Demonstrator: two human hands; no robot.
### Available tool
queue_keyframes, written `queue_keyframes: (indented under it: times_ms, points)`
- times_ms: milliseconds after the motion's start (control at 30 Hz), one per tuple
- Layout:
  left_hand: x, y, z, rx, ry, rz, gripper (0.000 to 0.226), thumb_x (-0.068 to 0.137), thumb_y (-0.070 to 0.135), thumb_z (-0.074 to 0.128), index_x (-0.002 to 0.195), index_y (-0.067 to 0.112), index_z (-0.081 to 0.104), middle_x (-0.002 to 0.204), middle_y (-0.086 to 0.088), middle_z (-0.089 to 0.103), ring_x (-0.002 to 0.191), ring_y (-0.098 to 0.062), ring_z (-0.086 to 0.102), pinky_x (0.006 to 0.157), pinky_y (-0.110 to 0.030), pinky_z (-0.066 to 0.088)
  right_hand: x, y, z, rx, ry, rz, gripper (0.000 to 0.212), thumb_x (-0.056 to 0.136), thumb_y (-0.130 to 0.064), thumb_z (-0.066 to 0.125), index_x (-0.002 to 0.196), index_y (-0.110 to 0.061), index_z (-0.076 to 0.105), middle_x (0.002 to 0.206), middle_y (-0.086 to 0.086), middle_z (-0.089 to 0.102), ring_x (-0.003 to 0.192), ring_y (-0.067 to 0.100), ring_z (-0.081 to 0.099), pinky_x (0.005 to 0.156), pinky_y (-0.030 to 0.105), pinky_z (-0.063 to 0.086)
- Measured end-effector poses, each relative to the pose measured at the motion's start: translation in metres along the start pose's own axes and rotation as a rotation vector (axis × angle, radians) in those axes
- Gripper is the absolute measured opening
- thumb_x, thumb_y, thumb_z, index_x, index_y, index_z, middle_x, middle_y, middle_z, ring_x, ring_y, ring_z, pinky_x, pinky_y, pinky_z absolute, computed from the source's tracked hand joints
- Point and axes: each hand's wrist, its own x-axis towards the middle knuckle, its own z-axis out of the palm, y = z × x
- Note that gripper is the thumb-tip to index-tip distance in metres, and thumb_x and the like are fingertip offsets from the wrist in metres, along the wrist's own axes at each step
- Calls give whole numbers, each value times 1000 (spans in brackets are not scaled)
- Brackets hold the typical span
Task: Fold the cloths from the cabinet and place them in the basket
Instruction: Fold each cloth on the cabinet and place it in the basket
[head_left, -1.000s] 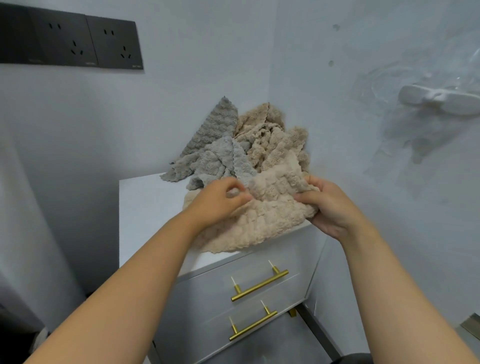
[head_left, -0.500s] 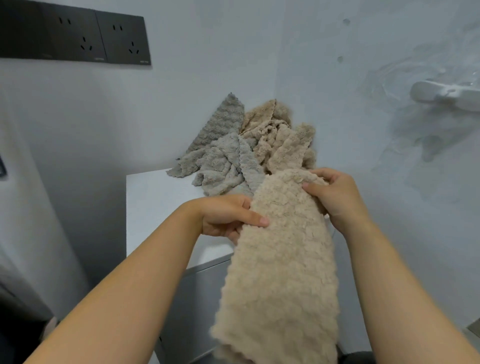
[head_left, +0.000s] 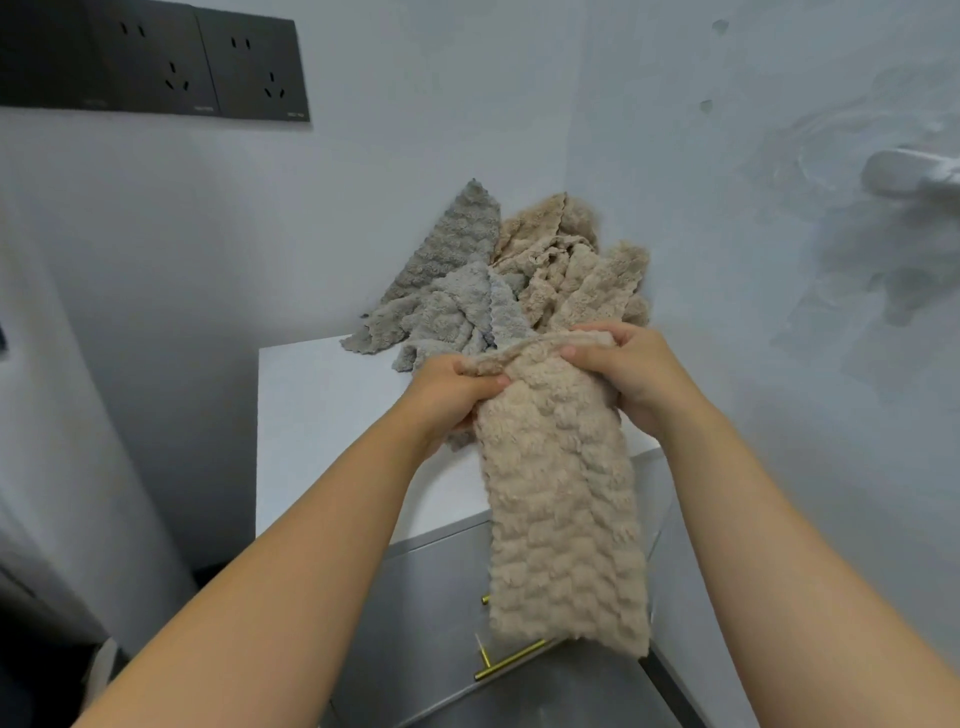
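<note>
My left hand (head_left: 457, 395) and right hand (head_left: 623, 374) pinch the top hem of the beige cloth (head_left: 561, 519), which hangs down past the counter's (head_left: 322, 415) front edge. I think a lopsided hold could skew the fold or drop it

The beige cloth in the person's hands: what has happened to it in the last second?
The beige cloth lay bunched on the cabinet top; the left hand and right hand have lifted it, and it now hangs down before the drawers, gripped at its top edge. The pile of grey and beige cloths in the corner stayed put.
</note>
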Motion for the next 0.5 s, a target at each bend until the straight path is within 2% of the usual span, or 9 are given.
queue_keyframes:
  times_ms: [67, 133, 200, 333, 433, 500]
  points:
    - [8, -3, -4, 36, 98, 16, 10, 90, 13, 63, 82, 9, 60, 74, -7, 59, 63, -19, 54, 57, -25, 41, 8, 7, 6, -4, -53, 142, 31, 77, -20, 78, 100, -6, 63, 105, 13, 69, 94, 27, 67, 82, 41, 55]
    - [15, -8, -6, 105, 160, 38, 13, 93, 15, 58, 81, 11, 56, 70, -7, 53, 64, -19, 46, 62, -29, 35, 13, 14, 11, -22, -98, 222, 27, 76, -21, 78, 88, -6, 59, 95, 13, 69, 87, 26, 67, 79, 37, 56]
    - [23, -12, -8, 179, 228, 61, 21, 94, 17, 54, 74, 13, 51, 64, -4, 47, 60, -18, 40, 60, -29, 30, 20, 19, 14, -20, -69, 203, 26, 78, -16, 77, 68, -9, 54, 76, 9, 66, 71, 22, 64, 68, 31, 54]
    - [29, -19, -7, 308, 318, 155, 23, 93, 15, 55, 70, 10, 57, 65, -1, 53, 63, -14, 46, 58, -27, 34, 29, 32, 25, -146, 12, 46, 32, 79, -15, 75, 62, -10, 48, 55, 1, 52, 52, 14, 51, 52, 22, 40]
    - [33, -24, -8, 363, 348, 159, 17, 89, 17, 62, 72, 14, 63, 67, 4, 57, 67, -13, 51, 59, -25, 38, 33, 41, 28, -266, 4, 20, 24, 78, -20, 76, 72, -9, 56, 66, 9, 47, 62, 19, 46, 58, 28, 35]
    - [35, -26, -9, 362, 357, 148, 23, 87, 18, 66, 64, 19, 60, 65, 5, 56, 64, -12, 51, 57, -25, 37, 35, 44, 26, -189, 13, 47, 22, 78, -20, 75, 78, -2, 63, 72, 11, 53, 65, 21, 52, 62, 31, 41]
